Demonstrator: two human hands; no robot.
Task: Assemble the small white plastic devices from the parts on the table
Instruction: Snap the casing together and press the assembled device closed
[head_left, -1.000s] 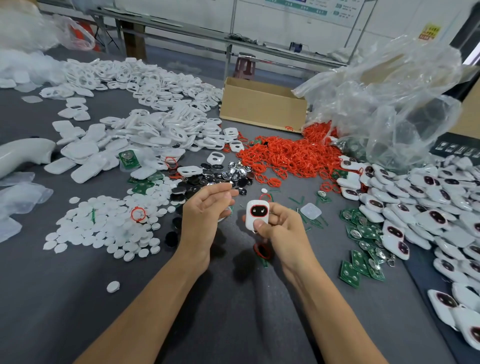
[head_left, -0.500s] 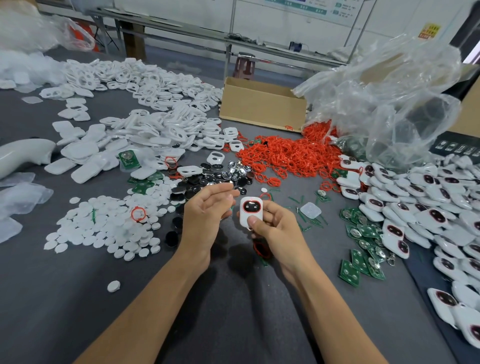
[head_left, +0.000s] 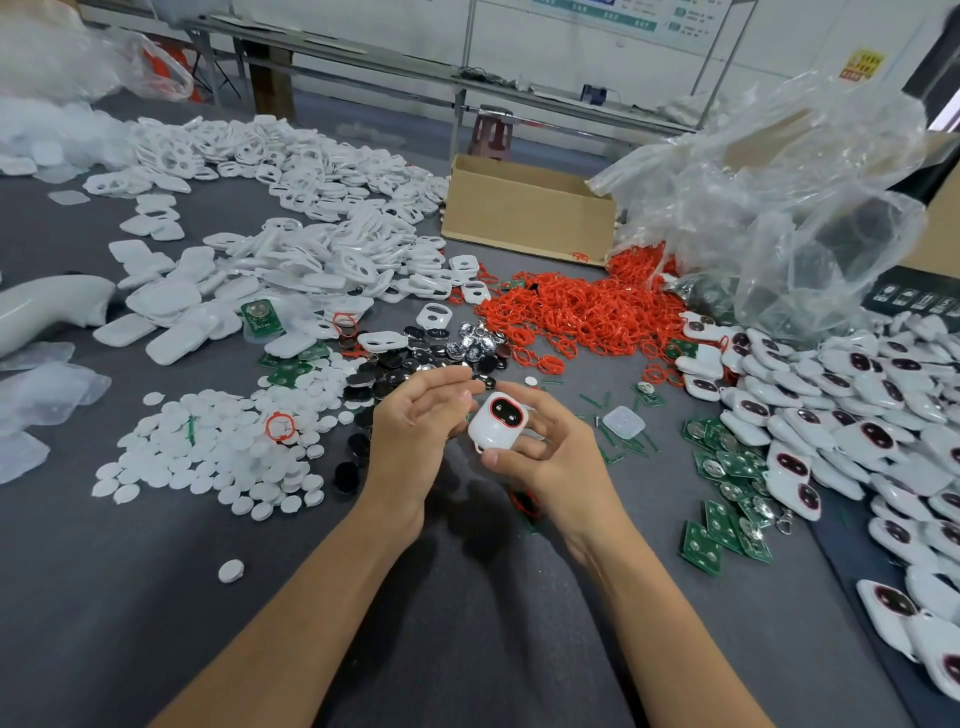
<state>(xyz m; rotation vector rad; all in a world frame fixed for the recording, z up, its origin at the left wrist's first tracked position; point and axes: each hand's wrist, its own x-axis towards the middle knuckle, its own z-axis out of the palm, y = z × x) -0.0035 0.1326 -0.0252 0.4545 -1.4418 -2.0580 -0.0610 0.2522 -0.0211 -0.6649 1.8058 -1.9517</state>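
Now that your right hand (head_left: 550, 452) has tipped the white device (head_left: 497, 423) toward your left hand (head_left: 415, 431), it sits pinched, face up, above the middle of the tabletop (head_left: 156, 597) — the left lies loose, holding nothing. It looks complete — 1 more for the finished heap (head_left: 857, 415) at the right edge.

An assembly workshop is shown by a grey table (head_left: 156, 597) covered with heaps of white shells (head_left: 311, 270), red rings (head_left: 582, 306), circuit boards (head_left: 727, 514) and finished devices (head_left: 857, 415).
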